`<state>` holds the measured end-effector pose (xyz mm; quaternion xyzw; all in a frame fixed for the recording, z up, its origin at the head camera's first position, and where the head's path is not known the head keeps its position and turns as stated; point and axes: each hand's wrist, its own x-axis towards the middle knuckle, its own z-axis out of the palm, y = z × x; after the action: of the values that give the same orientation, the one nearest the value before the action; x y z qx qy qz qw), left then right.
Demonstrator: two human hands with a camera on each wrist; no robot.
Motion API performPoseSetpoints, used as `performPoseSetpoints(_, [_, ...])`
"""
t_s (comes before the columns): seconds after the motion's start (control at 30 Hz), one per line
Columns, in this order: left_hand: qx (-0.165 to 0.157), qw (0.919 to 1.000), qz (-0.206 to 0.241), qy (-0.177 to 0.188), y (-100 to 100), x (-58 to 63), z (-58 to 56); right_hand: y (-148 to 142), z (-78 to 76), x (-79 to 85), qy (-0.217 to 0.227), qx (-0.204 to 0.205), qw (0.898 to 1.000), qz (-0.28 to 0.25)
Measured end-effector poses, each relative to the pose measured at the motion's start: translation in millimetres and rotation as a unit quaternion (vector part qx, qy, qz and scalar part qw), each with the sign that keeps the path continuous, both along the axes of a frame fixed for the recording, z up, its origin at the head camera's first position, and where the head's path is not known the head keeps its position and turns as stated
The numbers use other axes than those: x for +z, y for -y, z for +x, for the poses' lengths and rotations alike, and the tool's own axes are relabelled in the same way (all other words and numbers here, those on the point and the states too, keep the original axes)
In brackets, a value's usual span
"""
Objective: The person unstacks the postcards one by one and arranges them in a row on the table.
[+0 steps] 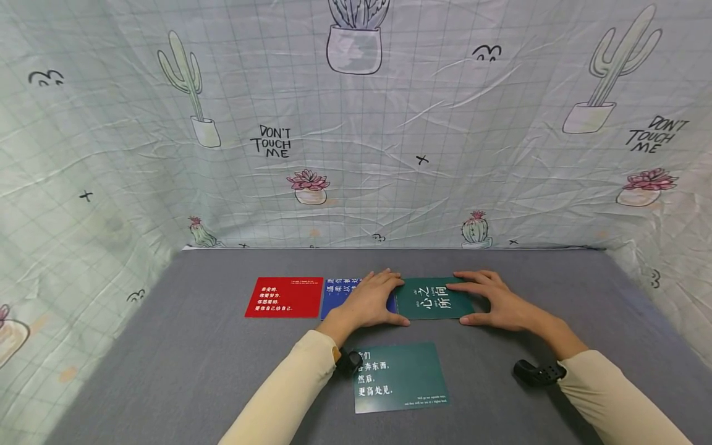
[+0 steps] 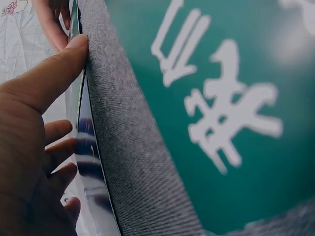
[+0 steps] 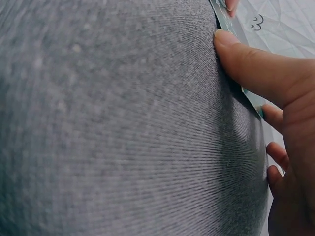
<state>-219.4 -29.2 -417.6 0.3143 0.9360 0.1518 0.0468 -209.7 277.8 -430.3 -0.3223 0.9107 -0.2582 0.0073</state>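
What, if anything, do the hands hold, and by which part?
The farther green card, by its long edges: left hand at left end, right hand at right.

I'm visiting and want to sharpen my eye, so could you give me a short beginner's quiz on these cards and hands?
1. In the head view, which colour is the card at the row's left end: (A) blue, (B) red or (C) green?
2. True or false: in the head view, the left hand hides part of the blue card.
3. How many cards in the head view are green?

Key:
1. B, the red card.
2. True.
3. Two: the row's green card and the nearer green card.
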Motion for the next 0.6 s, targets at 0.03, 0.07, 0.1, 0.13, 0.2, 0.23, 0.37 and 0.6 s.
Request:
performPoseSetpoints(0.03, [-0.001,1.0000,0.001,0.001,0.1,0.0,0.0,0.1,-0.1,-0.1,0.002,-0.001,1.000,0.000])
performPoseSetpoints(0.07, [-0.001,1.0000,0.001,0.001,0.3,0.0,0.0,-0.2,-0.4,-0.3,0.003,-0.001,1.000,0.000])
performPoseSetpoints(0.1, [-0.002,1.0000,0.001,0.001,0.3,0.0,-0.1,-0.2,-0.5,-0.4,0.002,-0.001,1.000,0.000])
performPoseSetpoints(0.13, [-0.002,1.0000,0.001,0.001,0.4,-0.1,-0.2,-0.3,-0.4,-0.3,0.001,0.000,1.000,0.001])
performPoseSetpoints(0.2, [-0.003,1.0000,0.000,0.001,0.5,-0.4,-0.4,-0.2,-0.1,-0.2,-0.001,0.001,1.000,-0.002])
performPoseSetpoints(0.23, [-0.003,1.0000,-0.001,0.001,0.5,-0.6,-0.5,-0.2,0.1,-0.1,-0.002,0.001,1.000,-0.003])
performPoseSetpoints(0.37, [-0.002,1.0000,-0.002,0.001,0.5,-1.4,-0.8,0.5,0.8,-0.1,-0.007,0.001,1.000,-0.003])
performPoseSetpoints(0.6, [-0.001,1.0000,-0.001,-0.001,-0.4,-0.8,0.5,0.7,1.5,1.4,0.003,-0.001,1.000,-0.002])
